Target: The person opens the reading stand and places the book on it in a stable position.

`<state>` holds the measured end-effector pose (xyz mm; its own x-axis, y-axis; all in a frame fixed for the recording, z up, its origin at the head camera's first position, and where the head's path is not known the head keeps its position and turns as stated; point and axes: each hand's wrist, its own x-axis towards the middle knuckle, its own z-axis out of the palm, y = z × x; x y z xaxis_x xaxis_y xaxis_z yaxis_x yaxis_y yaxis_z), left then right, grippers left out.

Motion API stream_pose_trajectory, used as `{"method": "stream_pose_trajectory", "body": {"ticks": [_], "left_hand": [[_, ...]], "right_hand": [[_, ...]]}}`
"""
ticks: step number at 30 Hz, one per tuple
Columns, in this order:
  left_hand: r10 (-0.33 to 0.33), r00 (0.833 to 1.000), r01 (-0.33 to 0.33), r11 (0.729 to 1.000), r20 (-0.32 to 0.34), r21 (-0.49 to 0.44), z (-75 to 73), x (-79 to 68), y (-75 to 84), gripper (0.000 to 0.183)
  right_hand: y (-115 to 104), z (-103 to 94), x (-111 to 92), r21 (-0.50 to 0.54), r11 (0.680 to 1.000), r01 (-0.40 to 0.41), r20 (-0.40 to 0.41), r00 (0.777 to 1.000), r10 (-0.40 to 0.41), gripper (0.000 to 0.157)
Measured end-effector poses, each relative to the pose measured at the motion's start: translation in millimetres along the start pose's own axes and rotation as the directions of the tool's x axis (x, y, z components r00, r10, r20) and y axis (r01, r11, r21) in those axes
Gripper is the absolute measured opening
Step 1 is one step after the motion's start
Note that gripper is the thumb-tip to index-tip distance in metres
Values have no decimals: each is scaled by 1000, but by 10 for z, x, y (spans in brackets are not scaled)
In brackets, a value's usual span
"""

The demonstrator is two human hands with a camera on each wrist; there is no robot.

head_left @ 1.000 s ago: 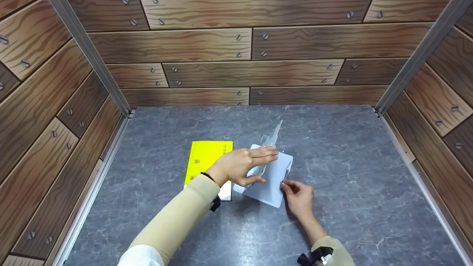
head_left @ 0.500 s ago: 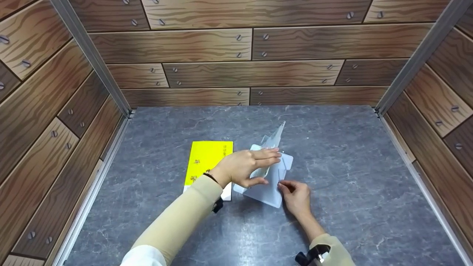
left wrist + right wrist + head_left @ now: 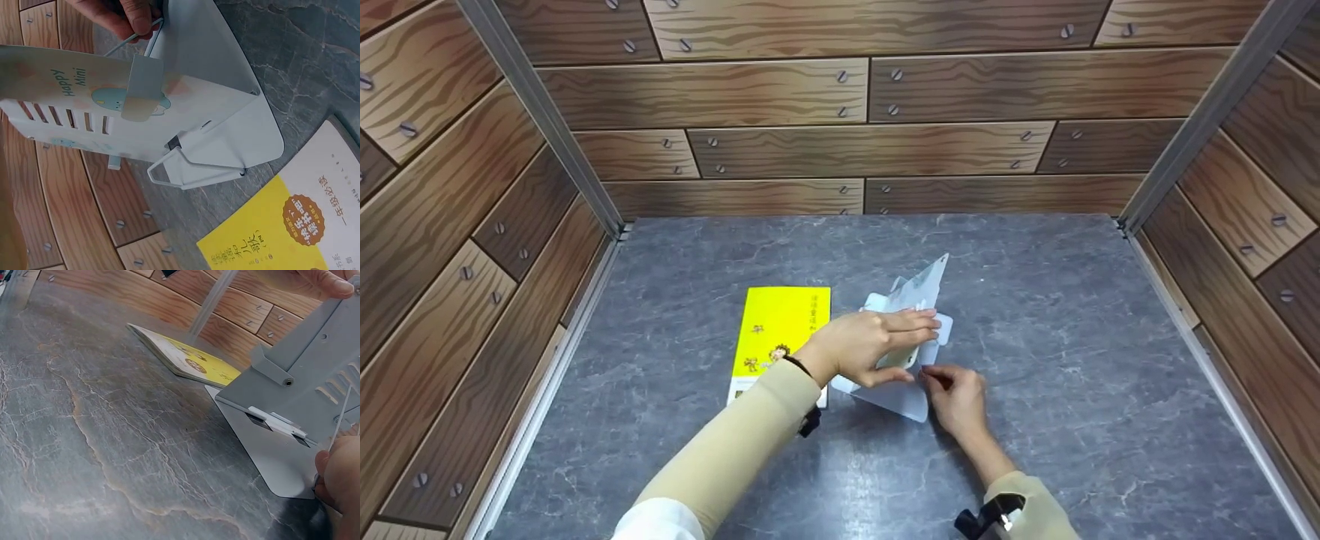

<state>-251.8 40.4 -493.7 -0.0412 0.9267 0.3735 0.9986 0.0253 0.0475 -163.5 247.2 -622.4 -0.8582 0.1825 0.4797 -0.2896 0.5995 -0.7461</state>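
A pale blue-grey metal book stand (image 3: 896,397) lies on its flat base, its printed panel (image 3: 185,93) raised at a steep slant. In the left wrist view the panel reads "Happy Mini". My left hand (image 3: 877,345) holds the raised panel, fingers stretched over it and thumb lower down; part of this grip is hidden. My right hand (image 3: 960,397) pinches a thin wire support (image 3: 341,413) at the stand's right side, with fingertips close to the base. Two metal page clips (image 3: 143,87) stick out from the panel.
Just left of the stand lies a yellow and white book (image 3: 780,322), partly under my left forearm. The grey marbled tabletop (image 3: 1072,337) is bordered by wood-patterned walls (image 3: 960,150) at the back and sides.
The raised panel has tilted further to the right, and my left hand has shifted right with it. My right hand has moved slightly left with the wire support, which swung inward.
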Motion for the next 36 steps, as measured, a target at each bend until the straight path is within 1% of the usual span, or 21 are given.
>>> {"method": "stream_pose_trajectory", "body": {"ticks": [3,6,11,14,19,26,34,36], "left_hand": [[14,1000,-14,1000,11,6,23,39,15,64],[27,999,-28,999,27,37,46,71,38,64],[41,998,-44,997,39,63,78,104,72,64],[49,998,-51,997,33,58,98,118,82,64],[58,998,-59,998,32,38,141,142,85,62],[42,998,-43,999,47,9,169,147,94,65],[50,999,-50,999,18,2,207,161,90,67],[45,999,-45,999,21,2,210,167,92,67]], "right_hand": [[7,0,-3,-15,1000,20,-14,1000,-20,17],[13,-3,-5,-19,999,31,-18,999,-31,17],[27,-6,-5,-26,1000,10,-1,1000,-10,15],[35,-7,-8,-34,999,-4,-1,1000,4,15],[34,-6,-13,-45,999,3,-15,1000,-4,19],[34,-14,-26,-46,999,22,-29,999,-23,21],[53,-23,-28,-49,998,28,-32,999,-29,21],[53,-33,-29,-49,999,20,-25,999,-21,20]]}}
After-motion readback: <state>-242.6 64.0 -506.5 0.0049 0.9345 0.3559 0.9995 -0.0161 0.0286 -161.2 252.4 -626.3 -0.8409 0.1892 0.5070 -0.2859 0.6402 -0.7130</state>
